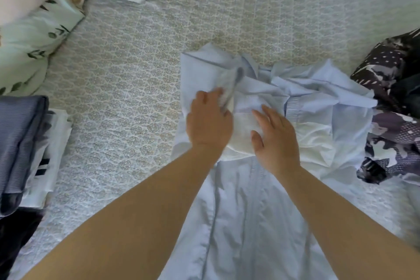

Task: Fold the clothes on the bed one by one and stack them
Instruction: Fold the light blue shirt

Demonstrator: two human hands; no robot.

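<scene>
I see the bed [141, 79] filling the view under a pale patterned quilt, and I place everything else against the shirt. The light blue shirt [245, 200] lies spread on the quilt, its body running toward me and its collar end away from me, with one sleeve bunched to the right. Left of the shirt, across a stretch of bare quilt, sits a stack [25, 143] of folded clothes, a blue striped piece on top and white ones under it. Beyond the shirt to the left lie floral pillows [34, 36]. Touching the shirt's right sleeve is a dark printed garment [395, 120], crumpled. My left hand [209, 125] rests on the shirt's upper part, fingers curled over a fold; I cannot tell if it is pinching the cloth. My right hand [276, 141] lies just beside it, flat, fingers spread, pressing the cloth.
</scene>
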